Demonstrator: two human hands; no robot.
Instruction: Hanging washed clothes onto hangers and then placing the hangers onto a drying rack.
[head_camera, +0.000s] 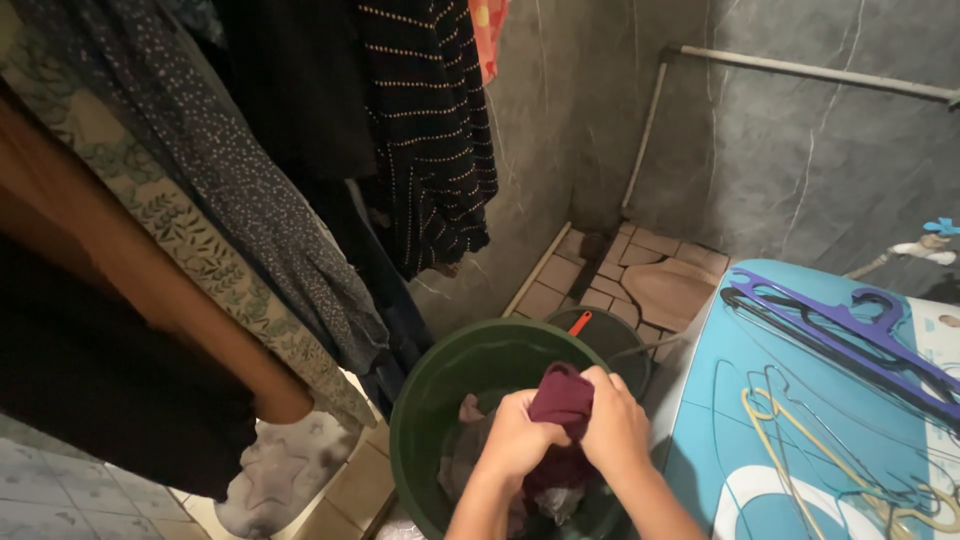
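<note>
Wringing maroon cloth (562, 398) over bucket (430, 400)

Grey marbled wall panels (800, 150) with pale veins fill the upper right of the frame; a white pipe (815, 72) runs along them near the top and a second pipe (645, 135) drops at the corner; a tap with a blue handle (932, 240) juts in at the right edge. Brown stone-patterned floor tiles (640, 265) show at centre; paler tiles (360, 480) lie at lower left. Hanging clothes (300, 150) crowd the upper left; a turquoise washing-machine lid (720, 400) at lower right carries a purple hanger (840, 325) and wire hangers (850, 450); the light is dim.
</note>
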